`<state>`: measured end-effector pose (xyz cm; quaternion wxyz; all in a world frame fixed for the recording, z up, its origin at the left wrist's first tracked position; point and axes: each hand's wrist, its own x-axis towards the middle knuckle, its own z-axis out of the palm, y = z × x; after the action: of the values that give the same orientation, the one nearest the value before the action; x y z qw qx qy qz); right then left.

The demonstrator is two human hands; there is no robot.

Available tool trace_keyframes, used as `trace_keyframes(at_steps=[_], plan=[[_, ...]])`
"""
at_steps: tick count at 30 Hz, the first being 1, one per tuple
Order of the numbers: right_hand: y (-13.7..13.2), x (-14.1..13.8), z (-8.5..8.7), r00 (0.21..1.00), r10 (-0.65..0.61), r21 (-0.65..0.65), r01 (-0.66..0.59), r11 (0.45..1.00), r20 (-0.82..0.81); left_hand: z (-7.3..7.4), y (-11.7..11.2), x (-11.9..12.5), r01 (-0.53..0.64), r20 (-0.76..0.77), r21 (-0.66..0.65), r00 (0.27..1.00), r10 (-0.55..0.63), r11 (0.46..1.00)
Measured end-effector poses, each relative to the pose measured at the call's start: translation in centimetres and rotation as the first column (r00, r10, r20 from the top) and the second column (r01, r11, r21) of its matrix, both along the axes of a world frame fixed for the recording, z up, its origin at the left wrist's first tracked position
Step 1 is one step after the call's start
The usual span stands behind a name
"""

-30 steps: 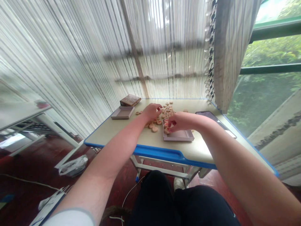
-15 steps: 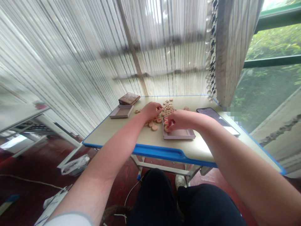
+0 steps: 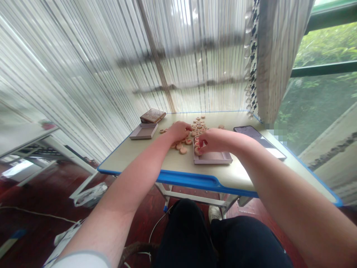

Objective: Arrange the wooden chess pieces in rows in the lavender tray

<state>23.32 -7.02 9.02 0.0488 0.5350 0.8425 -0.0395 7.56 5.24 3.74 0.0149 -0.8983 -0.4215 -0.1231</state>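
Lying flatter than it looked a second earlier, a round wooden disc [image 3: 196, 151] rests at the near end of a short column of red-marked discs [image 3: 196, 139]; both arms stay almost where they were. Nearest, a seated person's dark trousers [image 3: 185, 230] fill the foreground, a pale shoe [image 3: 214, 213] beyond the knees, below the smooth blue edging [image 3: 189, 179] of a cream worktop [image 3: 134, 154]. On it sits a shallow, square-cornered tray [image 3: 213, 161] with thin mauve-grey walls, the column lined along its left side. Here the right grip [image 3: 210, 140] has thumb and finger bent against the nearest disc; from where I stand, I cannot tell whether they pinch or merely touch it. Beside the tray, pale wooden discs [image 3: 182, 150], blunt-edged and matte, overlap in a loose heap. Over them arches the left grip [image 3: 179, 131], thumb and forefinger curved; whether it holds anything is hidden. To the right, a flat, glassy phone [image 3: 248, 131] lies partly behind the right forearm. Farther back, more discs [image 3: 199, 125] cluster. At left lies a second tray [image 3: 145, 131], a brown patterned case [image 3: 153, 115] just behind it. Beyond hang a sheer striped curtain [image 3: 209, 56] and a heavier drape [image 3: 275, 56], beside a green-framed window [image 3: 323, 93].
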Motion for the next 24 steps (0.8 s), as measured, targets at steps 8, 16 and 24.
trace_keyframes(at_steps=[8, 16, 24], plan=[[0.5, 0.8, 0.1, 0.998, -0.030, 0.041, 0.032, 0.999, -0.055, 0.6, -0.8, 0.1, 0.041, -0.024, -0.078, 0.999, -0.043, 0.996], [4.7, 3.5, -2.2, 0.943, -0.191, 0.277, 0.267, 0.923, -0.273, 0.6, -0.9, 0.3, -0.011, 0.028, -0.089, 1.000, 0.014, 0.996], [6.7, 4.2, -4.3, 0.941, -0.094, 0.168, 0.155, 0.974, -0.324, 0.8, -1.2, 0.3, 0.019, 0.027, -0.095, 1.000, -0.016, 0.995]])
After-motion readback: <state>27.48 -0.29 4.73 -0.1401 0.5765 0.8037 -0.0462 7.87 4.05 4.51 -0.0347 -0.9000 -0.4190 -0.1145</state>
